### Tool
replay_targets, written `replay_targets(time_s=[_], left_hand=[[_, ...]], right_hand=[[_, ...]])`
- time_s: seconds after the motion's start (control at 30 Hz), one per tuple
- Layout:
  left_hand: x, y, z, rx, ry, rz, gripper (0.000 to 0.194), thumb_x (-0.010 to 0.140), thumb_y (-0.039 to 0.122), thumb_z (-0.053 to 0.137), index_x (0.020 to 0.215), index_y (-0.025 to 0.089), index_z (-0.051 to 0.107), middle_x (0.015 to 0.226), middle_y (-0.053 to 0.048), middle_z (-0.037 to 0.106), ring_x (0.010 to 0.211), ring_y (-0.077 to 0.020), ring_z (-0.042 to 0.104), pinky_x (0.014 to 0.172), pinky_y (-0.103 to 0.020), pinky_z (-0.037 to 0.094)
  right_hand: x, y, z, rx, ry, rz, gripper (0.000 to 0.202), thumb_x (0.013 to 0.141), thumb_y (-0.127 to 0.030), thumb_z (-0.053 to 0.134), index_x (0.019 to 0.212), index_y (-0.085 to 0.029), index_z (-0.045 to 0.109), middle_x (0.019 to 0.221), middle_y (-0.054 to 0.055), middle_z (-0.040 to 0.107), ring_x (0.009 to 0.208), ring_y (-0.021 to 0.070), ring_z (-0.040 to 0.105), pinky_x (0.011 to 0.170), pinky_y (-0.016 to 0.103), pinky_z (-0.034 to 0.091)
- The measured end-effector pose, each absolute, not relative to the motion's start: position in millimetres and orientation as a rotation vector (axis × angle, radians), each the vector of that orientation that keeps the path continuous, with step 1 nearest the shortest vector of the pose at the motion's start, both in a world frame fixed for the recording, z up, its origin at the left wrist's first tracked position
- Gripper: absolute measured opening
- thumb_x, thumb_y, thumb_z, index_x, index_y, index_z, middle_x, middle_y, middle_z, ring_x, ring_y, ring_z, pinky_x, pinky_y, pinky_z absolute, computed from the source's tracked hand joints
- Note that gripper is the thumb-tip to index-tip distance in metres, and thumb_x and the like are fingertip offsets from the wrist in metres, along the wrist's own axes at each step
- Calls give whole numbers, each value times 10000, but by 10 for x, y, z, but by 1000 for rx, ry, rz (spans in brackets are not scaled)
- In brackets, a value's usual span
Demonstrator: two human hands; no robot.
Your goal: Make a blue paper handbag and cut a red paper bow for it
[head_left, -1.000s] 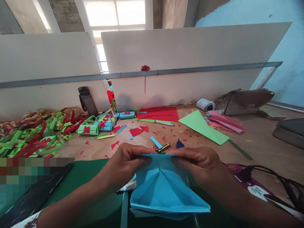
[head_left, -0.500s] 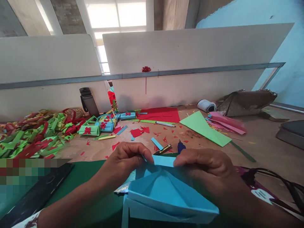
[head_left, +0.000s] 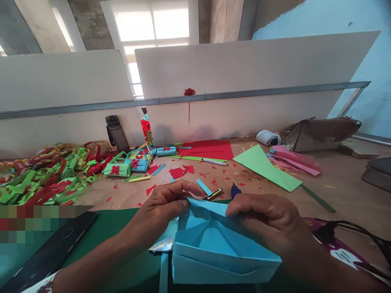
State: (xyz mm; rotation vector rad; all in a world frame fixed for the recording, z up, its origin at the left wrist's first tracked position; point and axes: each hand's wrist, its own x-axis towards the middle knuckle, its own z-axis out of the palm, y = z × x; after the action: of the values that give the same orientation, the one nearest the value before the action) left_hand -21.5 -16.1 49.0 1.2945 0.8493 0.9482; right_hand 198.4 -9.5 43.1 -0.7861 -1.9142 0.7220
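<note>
A folded blue paper box (head_left: pixel 226 264) with an open, creased inside is held up over the green mat (head_left: pixel 122 260). At its far left corner, my left hand (head_left: pixel 171 203) pinches the paper edge between thumb and fingers. The far right edge is gripped by my right hand (head_left: pixel 269 215), whose thumb and index finger show on top; its other fingers are partly hidden. A blue strip (head_left: pixel 164 272) hangs or lies below the box's left side. Just beyond the hands are a cutter (head_left: pixel 214 194) and a dark blue pointed tool (head_left: pixel 235 190).
Small paper bags with red bows (head_left: pixel 116 169) stand beyond the left hand, beside a heap of green and red paper pieces (head_left: pixel 45 179). A black phone (head_left: pixel 51 252) lies left. Green paper (head_left: pixel 269 167), a bottle (head_left: pixel 117 136) and a handbag (head_left: pixel 324 132) are farther back. Cables (head_left: pixel 351 224) lie right.
The box's front has turned and shifted slightly, showing more of its front face. My left fingers have moved a little along the upper edge, which now slants. The whole view has shifted slightly.
</note>
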Motion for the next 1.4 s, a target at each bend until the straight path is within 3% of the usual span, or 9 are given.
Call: replay_targets(time_s=[0.13,0.37,0.87,1.03,1.17,1.23,1.3,1.4], left_hand=[[-199,-165,490,1280,795,978,76,828,240,563,889,204,589,648,45,544,516,-54,442,499,-170,320],[-193,-184,490,1314,774,1021,63,846,220,555,890,195,593,687,36,567,546,-49,467,498,-148,348],[-248,-136,473,1350,760,925,201,810,245,599,995,173,571,808,-19,589,629,-77,495,540,-178,363],[-224,-125,488,1344,974,955,160,793,291,608,778,132,614,653,12,557,565,-77,471,527,-193,353],[-190,-160,506,1536,1135,963,183,809,305,564,794,138,639,750,-24,629,676,-133,546,620,-237,405],[-156,-196,514,1684,1207,978,172,813,281,549,791,141,647,840,-50,656,791,-175,578,708,-265,421],[-114,-238,511,1795,1214,997,152,812,248,545,761,148,647,886,-56,664,860,-192,583,777,-278,418],[-53,-298,486,1864,1179,1009,133,808,224,548,760,160,655,896,-49,666,863,-187,585,803,-283,416]], right_hand=[[1980,-81,369,-863,-1811,852,165,715,-120,559,694,-214,693,620,-25,661,516,99,573,447,161,428],[1934,-92,343,-982,-1643,1075,146,760,-277,605,836,-188,691,780,37,688,648,154,622,524,214,484],[1963,-85,366,-987,-1631,1099,138,780,-288,581,814,-212,691,611,-8,623,503,108,526,428,174,418],[1995,-62,392,-978,-1761,908,144,808,-280,549,827,-209,673,676,2,664,558,136,606,470,200,482],[2037,-7,445,-989,-2011,243,282,774,-318,618,1038,-218,625,974,65,695,858,241,654,694,339,534],[2008,-7,474,-880,-2075,-101,370,771,-330,632,1113,-197,586,1095,104,657,999,276,604,847,434,469],[1936,-36,485,-755,-2115,-258,255,816,-299,588,1038,-177,607,1014,101,682,1001,274,592,936,508,362],[1806,-106,454,-687,-2179,-226,127,850,-186,514,859,-170,640,802,52,690,867,237,613,949,550,285]])
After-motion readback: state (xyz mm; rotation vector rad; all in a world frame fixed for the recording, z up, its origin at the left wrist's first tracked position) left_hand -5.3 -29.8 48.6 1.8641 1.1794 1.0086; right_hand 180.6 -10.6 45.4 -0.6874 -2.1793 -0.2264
